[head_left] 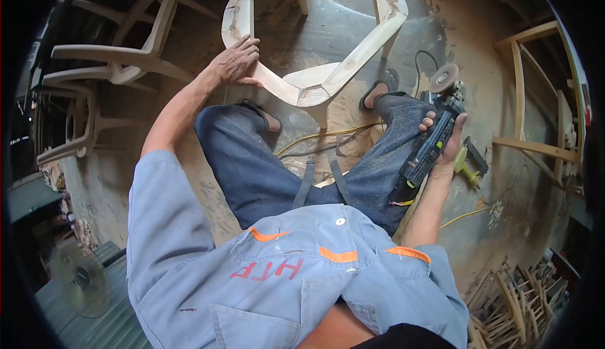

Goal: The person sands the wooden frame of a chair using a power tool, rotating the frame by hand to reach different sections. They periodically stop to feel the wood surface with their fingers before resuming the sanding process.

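The wooden frame [365, 50] stands on its legs on the floor [315, 28], straight ahead of the person and just beyond the knees, between the two hands but nearer the left. The left hand [238, 62] lies on it, back up, at the rim's near left side, fingers over the wood and thumb toward the person; whether it grips or merely rests, I cannot tell. The right hand [444, 140] is apart from the frame, to its right and closer to the body, wrapped around the grinder [430, 150] above the right thigh. The grinder's disc [445, 78] points away from the person, right of the frame and clear of it. A green tool [469, 165] lies on the floor, just right of the right hand.
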`<state>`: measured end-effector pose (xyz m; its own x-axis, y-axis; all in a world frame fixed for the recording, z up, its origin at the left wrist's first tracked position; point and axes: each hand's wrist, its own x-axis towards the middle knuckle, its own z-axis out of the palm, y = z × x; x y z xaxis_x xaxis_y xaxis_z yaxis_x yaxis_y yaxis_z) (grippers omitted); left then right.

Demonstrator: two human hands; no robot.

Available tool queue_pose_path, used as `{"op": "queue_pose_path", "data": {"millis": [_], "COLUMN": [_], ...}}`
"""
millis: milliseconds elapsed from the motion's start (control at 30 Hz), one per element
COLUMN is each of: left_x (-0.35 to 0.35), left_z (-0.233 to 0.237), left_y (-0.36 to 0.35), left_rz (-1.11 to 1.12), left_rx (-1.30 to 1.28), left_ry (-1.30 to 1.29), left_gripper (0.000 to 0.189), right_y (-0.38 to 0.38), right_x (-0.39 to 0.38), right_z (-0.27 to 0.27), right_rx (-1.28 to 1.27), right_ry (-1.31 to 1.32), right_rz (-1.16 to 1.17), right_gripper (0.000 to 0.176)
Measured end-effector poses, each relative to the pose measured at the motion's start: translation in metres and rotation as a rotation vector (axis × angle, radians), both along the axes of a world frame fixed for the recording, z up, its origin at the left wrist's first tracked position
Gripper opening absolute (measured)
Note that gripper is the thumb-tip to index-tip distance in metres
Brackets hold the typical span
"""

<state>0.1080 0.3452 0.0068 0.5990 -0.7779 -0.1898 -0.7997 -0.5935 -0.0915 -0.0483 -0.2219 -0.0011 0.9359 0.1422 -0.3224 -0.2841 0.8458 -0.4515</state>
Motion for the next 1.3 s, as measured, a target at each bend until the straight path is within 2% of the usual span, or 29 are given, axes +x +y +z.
{"op": "queue_pose_path", "data": {"millis": [33,100,133,233,300,367,500,667,767,867,1000,1100,1133,1233,1300], "left_x": [-0.004,0.000,0.000,-0.018,-0.044,-0.074,-0.119,-0.155,-0.145,-0.115,-0.080,-0.061,-0.064,-0.096,-0.154], "left_z": [0.000,-0.007,-0.005,0.004,-0.008,-0.008,-0.018,-0.019,-0.017,-0.025,-0.012,-0.021,-0.014,-0.043,-0.045], "left_y": [-0.002,0.003,0.001,-0.009,-0.016,-0.029,-0.036,-0.049,-0.076,-0.123,-0.195,-0.226,-0.232,-0.233,-0.242], "left_rz": [-0.086,-0.046,-0.055,0.093,0.069,0.175,0.298,0.485,0.637,0.716,0.863,0.887,0.908,0.643,0.596], "left_rx": [-0.056,-0.177,-0.191,-0.101,-0.188,-0.244,-0.292,-0.250,-0.173,-0.214,-0.207,-0.281,-0.303,-0.773,-0.995], "left_ry": [-0.108,-0.026,-0.022,0.009,-0.114,-0.092,-0.224,-0.269,-0.238,-0.291,-0.204,-0.196,-0.116,-0.574,-0.282], "left_gripper": [0.080,0.077,0.077,0.077,0.077,0.080,0.082,0.085,0.087,0.091,0.097,0.102,0.096,0.089,0.082], "right_y": [-0.002,-0.007,-0.002,-0.001,0.004,0.008,0.007,-0.007,-0.004,-0.002,-0.003,-0.008,-0.010,-0.004,-0.014], "right_x": [0.000,0.005,0.005,0.005,0.003,0.000,0.001,0.000,0.002,0.004,0.002,0.003,0.002,0.001,0.008], "right_z": [-0.003,-0.006,-0.001,0.001,0.012,0.008,0.003,-0.006,-0.012,-0.008,-0.005,-0.007,-0.009,-0.002,-0.008], "right_rx": [0.003,0.003,-0.074,-0.163,-0.163,-0.125,-0.155,-0.093,0.000,0.018,-0.014,-0.045,-0.065,-0.044,-0.056], "right_ry": [0.003,-0.016,-0.021,-0.014,-0.027,-0.049,-0.086,-0.046,-0.036,-0.071,-0.103,-0.122,-0.115,-0.054,-0.017], "right_rz": [0.030,0.089,0.056,0.101,0.035,0.044,0.041,0.096,0.058,0.043,0.077,0.084,0.087,0.186,0.263], "right_gripper": [0.082,0.082,0.081,0.080,0.081,0.081,0.082,0.083,0.086,0.088,0.086,0.081,0.081,0.080,0.081]}}
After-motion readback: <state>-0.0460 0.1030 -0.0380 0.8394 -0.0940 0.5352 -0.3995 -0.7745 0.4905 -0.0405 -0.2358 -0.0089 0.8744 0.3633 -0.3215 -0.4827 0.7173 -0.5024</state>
